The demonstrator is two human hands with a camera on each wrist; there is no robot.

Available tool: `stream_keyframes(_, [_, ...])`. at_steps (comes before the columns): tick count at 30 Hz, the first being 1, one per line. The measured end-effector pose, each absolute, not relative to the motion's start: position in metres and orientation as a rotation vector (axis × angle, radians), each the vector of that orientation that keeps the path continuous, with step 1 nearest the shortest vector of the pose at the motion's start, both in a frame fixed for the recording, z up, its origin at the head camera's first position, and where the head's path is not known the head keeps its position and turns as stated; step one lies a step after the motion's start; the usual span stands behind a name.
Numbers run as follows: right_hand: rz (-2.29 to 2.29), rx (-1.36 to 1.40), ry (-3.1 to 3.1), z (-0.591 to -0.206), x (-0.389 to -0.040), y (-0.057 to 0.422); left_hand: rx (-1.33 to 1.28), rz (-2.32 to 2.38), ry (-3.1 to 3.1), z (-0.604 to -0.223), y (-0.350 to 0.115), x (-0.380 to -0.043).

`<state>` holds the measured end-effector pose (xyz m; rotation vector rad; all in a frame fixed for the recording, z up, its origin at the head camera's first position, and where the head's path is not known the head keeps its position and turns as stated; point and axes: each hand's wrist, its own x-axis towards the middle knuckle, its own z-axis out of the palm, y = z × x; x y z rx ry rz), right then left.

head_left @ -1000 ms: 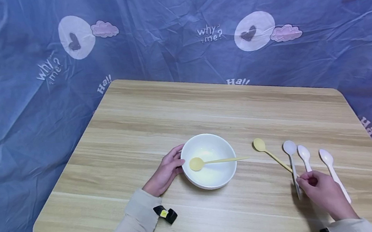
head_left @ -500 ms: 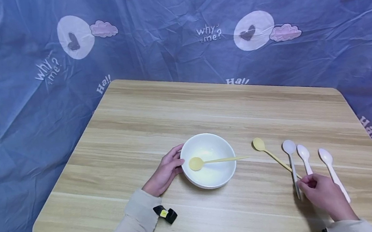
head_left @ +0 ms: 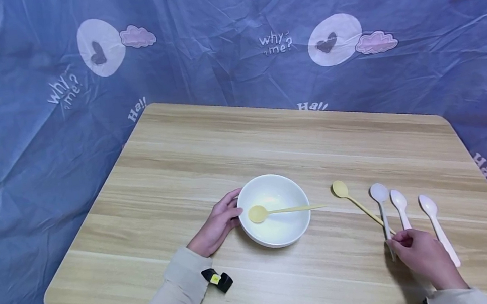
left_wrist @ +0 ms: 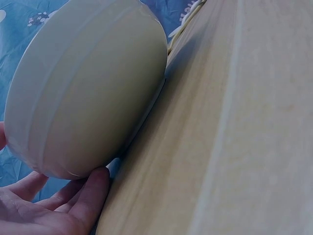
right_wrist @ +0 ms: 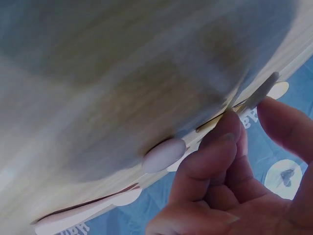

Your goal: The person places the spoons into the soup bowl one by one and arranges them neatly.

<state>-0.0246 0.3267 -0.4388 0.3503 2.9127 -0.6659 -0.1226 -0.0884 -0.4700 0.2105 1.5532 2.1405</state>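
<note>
In the head view a white bowl (head_left: 276, 236) stands on the table, held at its left side by my left hand (head_left: 218, 223). The thumb lies at the rim, and the left wrist view shows fingers against the lower wall. A yellow spoon (head_left: 257, 214) lies in the bowl, its handle sticking out over the right rim. My right hand (head_left: 425, 256) pinches the handle of a white spoon (head_left: 379, 193) between thumb and finger, close to the handle's end. That handle crosses above a second yellow spoon (head_left: 341, 189) on the table.
Two more white spoons lie right of the pinched one: a nearer white spoon (head_left: 398, 200), its handle partly hidden by my hand, and an outer white spoon (head_left: 428, 205). The wooden table (head_left: 241, 132) ends at a blue printed cloth (head_left: 212, 49) behind.
My right fingertips have shifted slightly along the white spoon's handle toward its near end. The left hand, bowl and other spoons look unmoved.
</note>
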Motion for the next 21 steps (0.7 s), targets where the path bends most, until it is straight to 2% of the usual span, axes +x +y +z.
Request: stream_keyframes(21, [-0.654, 0.393, 2.845, -0.4389, -0.0270, 0.3275, 0.215, 2.135, 1.552, -0.4680, -0.0880, -0.1214])
